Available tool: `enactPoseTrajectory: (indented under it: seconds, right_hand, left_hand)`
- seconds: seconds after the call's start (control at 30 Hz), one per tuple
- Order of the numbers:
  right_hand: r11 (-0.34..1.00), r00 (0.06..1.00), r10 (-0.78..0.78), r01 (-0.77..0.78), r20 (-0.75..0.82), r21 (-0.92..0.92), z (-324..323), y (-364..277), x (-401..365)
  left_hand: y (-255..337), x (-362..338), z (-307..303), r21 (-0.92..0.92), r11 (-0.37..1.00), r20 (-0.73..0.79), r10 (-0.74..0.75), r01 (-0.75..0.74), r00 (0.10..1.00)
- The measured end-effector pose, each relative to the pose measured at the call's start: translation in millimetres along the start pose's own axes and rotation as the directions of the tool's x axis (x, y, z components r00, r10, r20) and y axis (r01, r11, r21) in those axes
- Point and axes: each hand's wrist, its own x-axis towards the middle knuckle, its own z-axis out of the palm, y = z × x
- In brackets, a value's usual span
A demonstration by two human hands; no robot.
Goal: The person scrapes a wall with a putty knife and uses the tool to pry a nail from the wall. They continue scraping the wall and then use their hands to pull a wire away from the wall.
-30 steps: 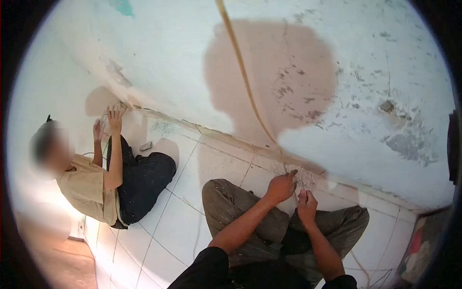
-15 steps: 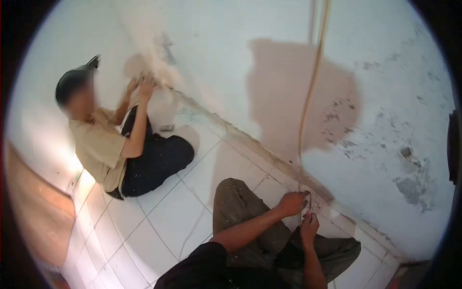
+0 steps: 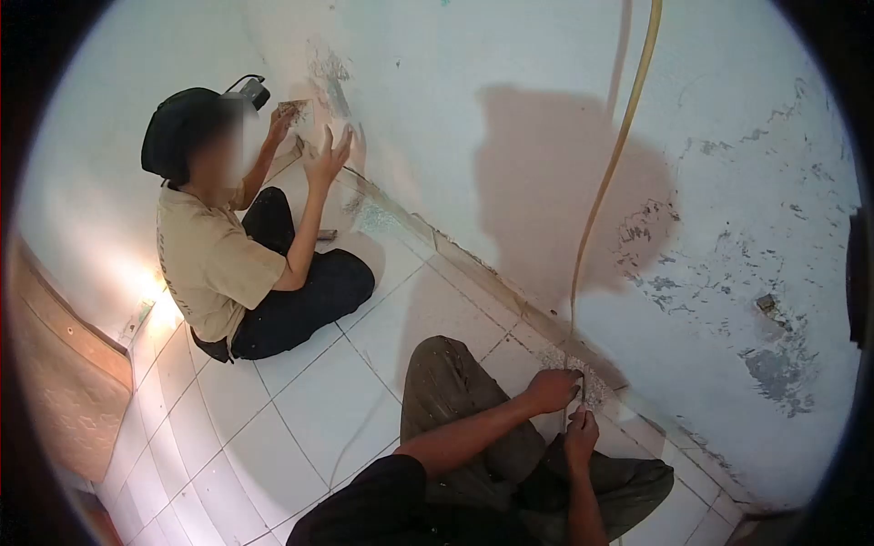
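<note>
Rubble (image 3: 596, 393) litters the floor (image 3: 305, 400) at the foot of the wall (image 3: 728, 73), right of centre in the lower half of the frame, and you have both hands close together just beside it. Your left hand (image 3: 553, 391) is curled with its fingers toward the upper end of a thin stick (image 3: 584, 389); whether they pinch it or only touch it, you cannot tell from this view. Your right hand (image 3: 581, 431), just below, has its fingers closed about the stick's lower end. The stick stands roughly upright between them, dark and too small to name. A yellowish cord (image 3: 612, 173) runs from the top edge of the frame, right of centre, down to your left hand, where its path becomes hard to follow. The step you have in hand looks like close, two-handed work with the stick, low by the strip (image 3: 473, 273) along the wall's base. From this pose, a move would seem to call for a firm right-hand grip, with your left fingers clear of the tip and the cord kept free. Toward the upper left, a co-worker (image 3: 223, 259) sits with both hands raised near the wall, well apart from yours.
</note>
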Motion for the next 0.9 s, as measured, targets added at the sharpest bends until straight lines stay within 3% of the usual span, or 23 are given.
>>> enactPoseTrajectory:
  seconds: [0.2, 0.33, 0.37, 0.4, 0.5, 0.63, 0.7, 0.8, 0.83, 0.9]
  right_hand:
    - [1.0, 0.999, 0.023, -0.022, 0.031, -0.02, -1.2, -3.8, -1.2]
    - [1.0, 1.0, 0.005, -0.005, -0.004, -0.002, -0.1, 6.0, -2.5]
    - [0.996, 0.998, -0.066, 0.066, 0.009, -0.057, 0.1, 5.5, -3.6]
    - [0.984, 0.99, -0.139, 0.141, 0.022, -0.112, 0.8, 3.8, -2.1]
    - [0.965, 0.988, -0.141, 0.151, 0.059, -0.215, 1.2, -1.2, -5.4]
    - [0.976, 0.986, -0.153, 0.162, 0.072, -0.148, 1.7, 4.8, -4.2]
    - [0.982, 0.984, -0.022, 0.055, 0.179, -0.181, -4.0, -6.9, -7.2]
    - [0.982, 0.985, -0.006, 0.038, 0.172, -0.185, -4.3, -7.1, -8.5]
    - [0.981, 0.986, -0.016, 0.047, 0.165, -0.186, -1.7, 2.5, -8.0]
    - [0.948, 0.968, -0.166, 0.209, 0.188, -0.239, 3.1, 21.8, -0.9]
  left_hand:
    - [-3.1, 1.7, -2.1, -0.044, 0.999, -0.012, -0.028, 0.027, 1.0]
    - [-4.9, -0.9, 1.4, -0.039, 0.999, -0.105, 0.007, -0.011, 0.994]
    - [-5.7, 0.2, 2.0, -0.04, 0.999, -0.146, 0.009, -0.015, 0.989]
    - [-7.0, 2.7, 1.3, -0.034, 0.999, -0.145, 0.036, -0.042, 0.989]
    - [-5.3, 4.4, -0.8, 0.026, 0.999, -0.035, -0.018, 0.019, 0.999]
    - [-5.4, 2.9, -5.9, 0.061, 0.998, 0.004, -0.028, 0.028, 1.0]
    - [-6.3, 2.5, -4.2, 0.075, 0.997, 0.016, -0.01, 0.009, 1.0]
    - [-10.3, 2.8, -0.3, 0.05, 0.999, 0.003, -0.021, 0.021, 1.0]
    - [-11.0, 2.1, -1.3, 0.068, 0.998, -0.005, 0.008, -0.008, 1.0]
    - [-12.7, 4.2, -11.7, 0.144, 0.987, -0.003, 0.071, -0.069, 0.998]
